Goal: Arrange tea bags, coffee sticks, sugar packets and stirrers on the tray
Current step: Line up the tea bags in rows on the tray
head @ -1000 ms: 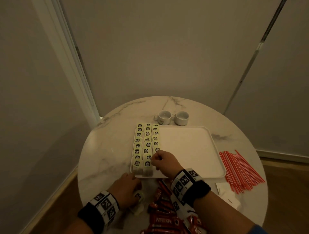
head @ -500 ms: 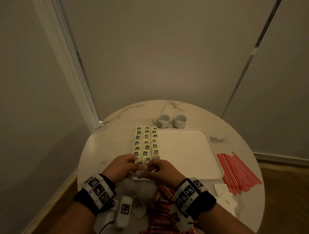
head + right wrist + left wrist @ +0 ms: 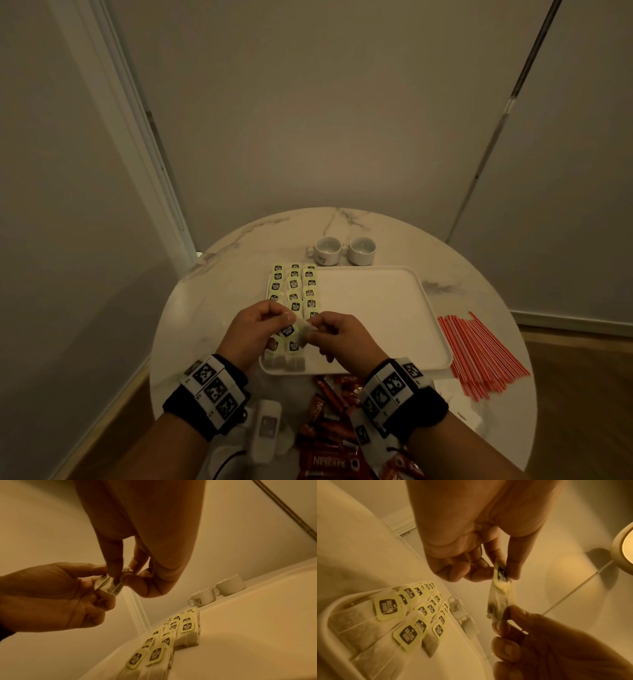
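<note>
Both hands hold one tea bag (image 3: 301,330) just above the near left corner of the white tray (image 3: 442,359). My left hand (image 3: 286,317) pinches its yellow tag end (image 3: 500,574). My right hand (image 3: 313,330) pinches the opposite paper end (image 3: 496,609). The right wrist view shows the same bag (image 3: 109,584) stretched between the two hands. Three rows of tea bags (image 3: 294,291) with yellow and black tags fill the tray's left side. Red coffee sticks (image 3: 329,428) lie in a heap near the table's front edge. Red stirrers (image 3: 479,356) lie right of the tray.
Two white cups (image 3: 344,251) stand side by side just behind the tray. White packets (image 3: 459,407) lie at the front right, near the stirrers. The round marble table (image 3: 212,308) stands in a corner between pale walls. The tray's right part (image 3: 376,308) is bare.
My left hand lifted off the table's front edge with a tea bag and met my right hand, which drew back from the rows. Now both pinch the bag.
</note>
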A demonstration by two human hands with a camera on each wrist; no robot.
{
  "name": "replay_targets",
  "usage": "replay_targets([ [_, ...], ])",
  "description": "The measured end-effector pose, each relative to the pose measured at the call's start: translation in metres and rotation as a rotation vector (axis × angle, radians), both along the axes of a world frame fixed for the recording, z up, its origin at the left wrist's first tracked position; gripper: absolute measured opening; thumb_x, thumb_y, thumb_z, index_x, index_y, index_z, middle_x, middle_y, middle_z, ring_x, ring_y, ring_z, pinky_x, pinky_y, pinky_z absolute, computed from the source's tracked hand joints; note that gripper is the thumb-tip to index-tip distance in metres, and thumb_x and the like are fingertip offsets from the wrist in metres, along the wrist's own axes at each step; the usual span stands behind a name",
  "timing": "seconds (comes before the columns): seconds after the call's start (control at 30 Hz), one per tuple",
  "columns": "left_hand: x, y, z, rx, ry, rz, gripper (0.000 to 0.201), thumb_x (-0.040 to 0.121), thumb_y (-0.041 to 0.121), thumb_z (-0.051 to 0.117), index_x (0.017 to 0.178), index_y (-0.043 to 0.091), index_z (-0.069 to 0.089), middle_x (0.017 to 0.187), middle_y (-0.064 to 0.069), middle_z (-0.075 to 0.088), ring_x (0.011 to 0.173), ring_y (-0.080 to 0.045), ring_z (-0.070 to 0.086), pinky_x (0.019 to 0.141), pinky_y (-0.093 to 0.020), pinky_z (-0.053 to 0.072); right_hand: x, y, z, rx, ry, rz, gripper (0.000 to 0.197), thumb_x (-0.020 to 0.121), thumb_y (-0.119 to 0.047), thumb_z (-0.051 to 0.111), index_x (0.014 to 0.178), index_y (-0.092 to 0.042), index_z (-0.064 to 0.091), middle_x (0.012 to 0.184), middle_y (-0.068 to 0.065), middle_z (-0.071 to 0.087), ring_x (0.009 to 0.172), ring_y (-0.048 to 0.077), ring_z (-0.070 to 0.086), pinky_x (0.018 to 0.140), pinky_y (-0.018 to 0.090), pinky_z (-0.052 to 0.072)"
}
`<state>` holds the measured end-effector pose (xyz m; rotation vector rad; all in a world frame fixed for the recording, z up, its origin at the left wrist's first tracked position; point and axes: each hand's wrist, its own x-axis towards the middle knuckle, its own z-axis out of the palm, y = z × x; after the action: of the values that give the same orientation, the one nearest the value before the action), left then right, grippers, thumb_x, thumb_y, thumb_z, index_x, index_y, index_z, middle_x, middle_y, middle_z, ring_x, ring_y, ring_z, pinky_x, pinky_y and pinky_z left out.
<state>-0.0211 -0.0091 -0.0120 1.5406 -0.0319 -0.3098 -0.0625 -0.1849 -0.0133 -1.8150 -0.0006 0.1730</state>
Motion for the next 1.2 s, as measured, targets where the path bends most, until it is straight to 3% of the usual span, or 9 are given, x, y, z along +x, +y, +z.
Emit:
replay_targets([
  [0.2,0.000,-0.003,0.003,0.075,-0.130,0.050,0.006,0.082,0.005,0.069,0.077,0.009,0.069,0.066,-0.004,0.065,0.057,-0.012,0.055,0.053,-0.022,0.046,0.002,-0.001,-0.002,0.054,0.005,-0.070,0.010,0.090,-0.009,0.060,0.084,-0.012,0.068,0.073,0.001,0.066,0.062,0.014,0.056,0.054,0.030,0.049],
  [0.37,0.003,-0.004,-0.001,0.237,-0.270,0.075,0.008,0.080,0.007,0.073,0.074,0.011,0.070,0.078,-0.018,0.069,0.075,-0.036,0.064,0.071,-0.046,0.055,0.004,0.001,-0.009,-0.149,-0.059,-0.074,0.018,0.089,-0.015,0.062,0.077,-0.028,0.065,0.090,0.007,0.061,0.069,0.012,0.057,0.054,0.028,0.049],
  [0.43,0.003,-0.007,-0.002,0.289,-0.290,0.055,0.008,0.080,0.008,0.073,0.074,0.011,0.069,0.074,-0.013,0.069,0.073,-0.030,0.065,0.068,-0.042,0.055,0.004,0.002,-0.010,-0.202,-0.048,-0.072,0.026,0.089,-0.014,0.062,0.070,-0.031,0.060,0.080,0.001,0.058,0.064,0.012,0.055,0.056,0.026,0.048],
  [0.57,0.002,-0.013,-0.008,0.303,-0.269,-0.005,0.009,0.080,0.006,0.073,0.075,0.011,0.068,0.063,0.004,0.066,0.059,-0.001,0.059,0.061,-0.017,0.047,0.001,0.003,-0.017,-0.167,0.016,-0.080,0.021,0.089,-0.011,0.059,0.073,-0.024,0.062,0.071,0.003,0.060,0.054,0.013,0.053,0.055,0.026,0.049],
  [0.67,0.002,-0.015,-0.014,0.273,-0.228,-0.007,0.002,0.084,0.008,0.069,0.084,0.008,0.070,0.071,-0.004,0.067,0.056,-0.003,0.058,0.056,-0.015,0.046,0.001,0.002,-0.023,-0.080,0.061,-0.100,0.015,0.090,-0.008,0.056,0.085,-0.017,0.068,0.072,0.005,0.065,0.059,0.016,0.059,0.060,0.028,0.053],
  [0.8,0.000,-0.017,-0.018,0.269,-0.200,-0.005,0.008,0.088,0.006,0.064,0.083,0.005,0.070,0.058,0.003,0.061,0.043,-0.001,0.050,0.049,-0.011,0.041,0.000,0.003,-0.025,-0.035,0.069,-0.120,0.015,0.089,-0.004,0.056,0.095,-0.014,0.066,0.074,0.001,0.066,0.059,0.011,0.060,0.058,0.023,0.054],
  [1.0,0.003,-0.016,-0.028,0.253,-0.182,0.060,0.005,0.084,0.008,0.069,0.088,0.007,0.072,0.086,-0.005,0.073,0.078,-0.007,0.068,0.072,-0.020,0.053,0.003,0.005,-0.034,0.007,-0.079,-0.312,0.017,0.083,-0.011,0.065,0.088,-0.023,0.055,0.086,-0.003,0.062,0.063,0.010,0.055,0.055,0.021,0.043],
  [1.1,0.001,-0.018,-0.025,0.252,-0.196,0.041,0.006,0.085,0.005,0.068,0.090,0.005,0.071,0.084,-0.006,0.072,0.065,0.003,0.063,0.059,-0.012,0.048,0.006,0.003,-0.034,0.002,-0.100,-0.302,0.007,0.084,-0.012,0.066,0.085,-0.017,0.061,0.082,-0.003,0.063,0.065,0.005,0.054,0.058,0.018,0.042],
  [1.2,0.000,-0.019,-0.025,0.260,-0.211,0.026,0.005,0.085,0.006,0.067,0.088,0.009,0.070,0.084,-0.006,0.071,0.063,0.002,0.061,0.058,-0.014,0.048,0.007,0.003,-0.034,0.034,-0.092,-0.288,0.010,0.085,-0.010,0.067,0.092,-0.015,0.061,0.079,-0.002,0.064,0.061,0.000,0.055,0.055,0.015,0.041],
])
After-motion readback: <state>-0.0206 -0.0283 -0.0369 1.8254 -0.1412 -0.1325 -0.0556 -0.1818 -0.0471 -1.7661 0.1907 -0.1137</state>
